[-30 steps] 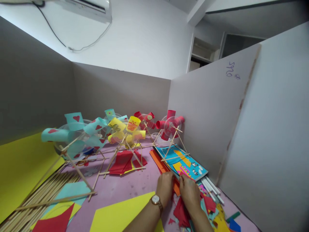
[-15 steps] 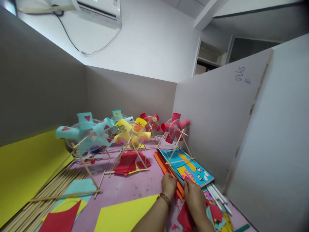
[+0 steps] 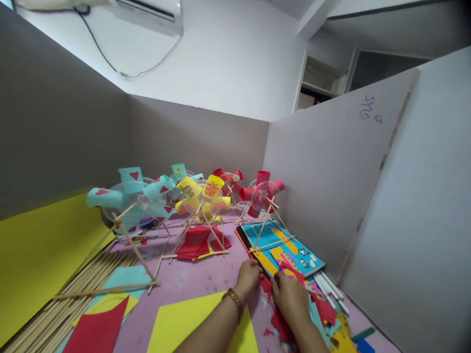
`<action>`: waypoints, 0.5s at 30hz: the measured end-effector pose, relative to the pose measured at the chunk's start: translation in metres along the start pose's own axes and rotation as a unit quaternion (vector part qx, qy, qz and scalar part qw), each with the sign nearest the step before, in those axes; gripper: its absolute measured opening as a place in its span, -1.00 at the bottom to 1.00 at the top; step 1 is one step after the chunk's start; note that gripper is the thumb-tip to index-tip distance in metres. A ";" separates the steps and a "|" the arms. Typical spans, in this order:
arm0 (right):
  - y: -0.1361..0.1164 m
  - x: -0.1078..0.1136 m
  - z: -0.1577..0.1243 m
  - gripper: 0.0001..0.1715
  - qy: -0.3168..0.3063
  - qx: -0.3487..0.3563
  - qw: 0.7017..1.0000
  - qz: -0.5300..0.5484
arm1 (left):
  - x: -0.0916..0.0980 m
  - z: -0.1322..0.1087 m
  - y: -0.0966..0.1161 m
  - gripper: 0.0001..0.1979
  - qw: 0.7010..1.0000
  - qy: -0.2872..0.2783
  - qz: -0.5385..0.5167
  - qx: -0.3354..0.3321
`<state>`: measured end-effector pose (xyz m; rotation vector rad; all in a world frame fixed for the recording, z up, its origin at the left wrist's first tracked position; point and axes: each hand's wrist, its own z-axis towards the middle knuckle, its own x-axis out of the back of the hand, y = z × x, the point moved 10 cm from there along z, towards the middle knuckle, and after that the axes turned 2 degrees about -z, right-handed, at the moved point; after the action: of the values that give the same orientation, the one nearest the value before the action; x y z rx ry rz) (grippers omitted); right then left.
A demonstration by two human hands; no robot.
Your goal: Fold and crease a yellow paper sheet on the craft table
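Observation:
My left hand [image 3: 249, 275], with a bracelet on its wrist, is curled at the near left edge of a picture book [image 3: 307, 255] with a bright blue cover. Close to it, my right hand [image 3: 290, 295] has its fingers bent together at the book's near corner. What lies between the fingers of either hand is hidden. Orange paper [image 3: 240, 237] and a dark sheet show along the book's left edge. Red paper scraps [image 3: 281, 324] lie under and beside my right hand. A red pinwheel [image 3: 262, 193] on a stick frame stands on the book.
Light blue pinwheels [image 3: 132, 196] and a yellow pinwheel [image 3: 206, 198] stand on stick frames. Thin wooden sticks [image 3: 84, 294] lie at left. A yellow sheet [image 3: 184, 318] is in front, red sheets [image 3: 195, 242] behind it. White tubes [image 3: 329, 289] are at right. Grey partitions [image 3: 198, 132] enclose the table.
The book and red pinwheel have shifted slightly left, covering most of the orange paper. My hands have moved a little left and farther apart.

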<state>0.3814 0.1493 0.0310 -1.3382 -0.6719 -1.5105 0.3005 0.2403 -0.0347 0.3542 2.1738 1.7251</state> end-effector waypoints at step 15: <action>-0.141 -0.010 -0.077 -0.41 -0.081 0.293 0.947 0.107 | 0.142 -0.151 0.028 -0.47 0.855 0.067 0.487 -0.166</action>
<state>0.2208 0.1383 0.0297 -1.0343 -0.9565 -0.9258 0.1081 0.1692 0.0080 1.4628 1.7978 2.6293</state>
